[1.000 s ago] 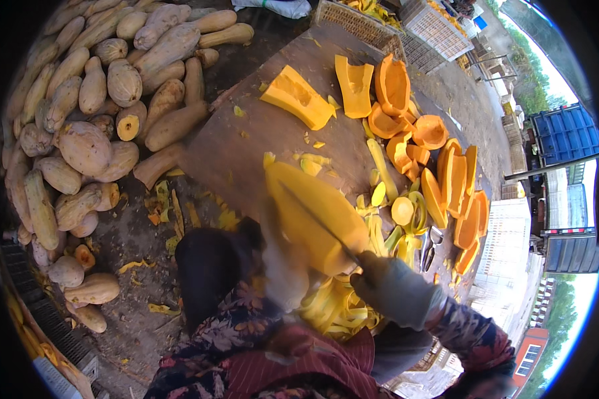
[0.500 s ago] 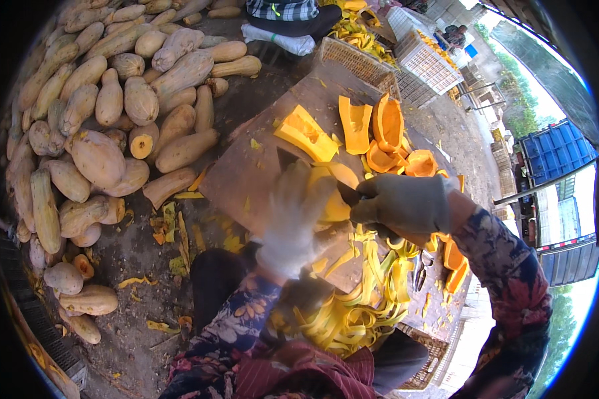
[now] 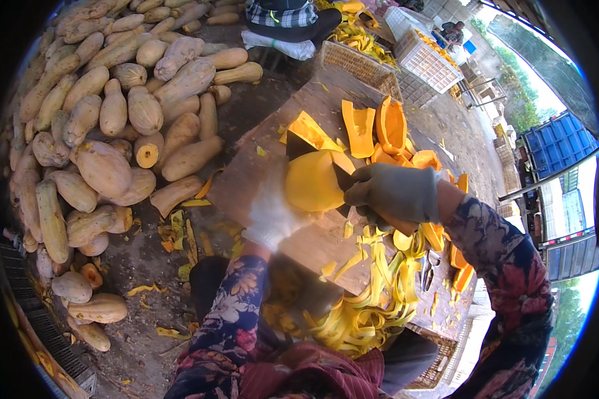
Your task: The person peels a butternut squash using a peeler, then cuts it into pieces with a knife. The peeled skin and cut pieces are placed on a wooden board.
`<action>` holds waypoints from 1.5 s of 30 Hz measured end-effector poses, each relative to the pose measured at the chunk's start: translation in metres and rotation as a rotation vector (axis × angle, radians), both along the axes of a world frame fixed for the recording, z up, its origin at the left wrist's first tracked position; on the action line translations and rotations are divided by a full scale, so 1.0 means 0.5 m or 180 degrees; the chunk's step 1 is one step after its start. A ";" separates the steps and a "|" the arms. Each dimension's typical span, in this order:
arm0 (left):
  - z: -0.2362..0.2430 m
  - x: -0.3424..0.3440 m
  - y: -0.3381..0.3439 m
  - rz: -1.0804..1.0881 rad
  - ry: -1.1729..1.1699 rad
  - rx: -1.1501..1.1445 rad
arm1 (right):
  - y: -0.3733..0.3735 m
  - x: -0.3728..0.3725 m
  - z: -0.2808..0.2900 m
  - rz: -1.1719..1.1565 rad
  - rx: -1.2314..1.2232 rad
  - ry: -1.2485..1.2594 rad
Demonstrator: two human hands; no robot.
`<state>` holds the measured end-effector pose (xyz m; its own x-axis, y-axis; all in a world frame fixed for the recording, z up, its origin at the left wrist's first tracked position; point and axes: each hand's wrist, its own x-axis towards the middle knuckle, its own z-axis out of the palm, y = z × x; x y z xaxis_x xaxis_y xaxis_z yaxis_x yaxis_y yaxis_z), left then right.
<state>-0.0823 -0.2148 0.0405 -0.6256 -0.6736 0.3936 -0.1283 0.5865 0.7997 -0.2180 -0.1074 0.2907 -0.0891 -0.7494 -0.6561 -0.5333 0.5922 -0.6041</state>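
Observation:
A peeled yellow pumpkin piece (image 3: 316, 183) is on the brown board (image 3: 246, 183) in front of me. My left hand (image 3: 273, 207), in a white glove, is at its left side, its fingers smeared by motion. My right hand (image 3: 396, 193), in a grey glove, is closed around a knife (image 3: 343, 178); the dark blade is against the pumpkin's right side and the handle is hidden in my fist. Just beyond lie cut orange pieces, among them a hollowed slab (image 3: 359, 126) and a scooped half (image 3: 391, 123).
Long yellow peelings (image 3: 373, 306) heap at the board's near edge, beside a dark metal hand tool (image 3: 430, 269). Unpeeled pumpkins (image 3: 103, 166) pile up on the left. Plastic crates (image 3: 426, 60) stand at the back, near a seated person (image 3: 283, 20).
The pumpkin piece has turned to show more of its smooth yellow side. My left hand has moved left and down from its top. My right hand and knife have shifted slightly left.

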 end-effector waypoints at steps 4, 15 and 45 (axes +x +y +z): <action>-0.059 -0.032 -0.023 -0.0411 0.0280 0.0878 | -0.013 -0.004 0.014 -0.0588 0.0467 0.0084; -0.038 -0.070 -0.059 -0.0432 -0.0080 0.1377 | -0.045 0.018 0.000 -0.1188 -0.0054 0.0616; -0.088 -0.075 -0.031 -0.0090 0.0731 0.2460 | -0.030 0.025 -0.197 -0.1023 -0.0039 0.0090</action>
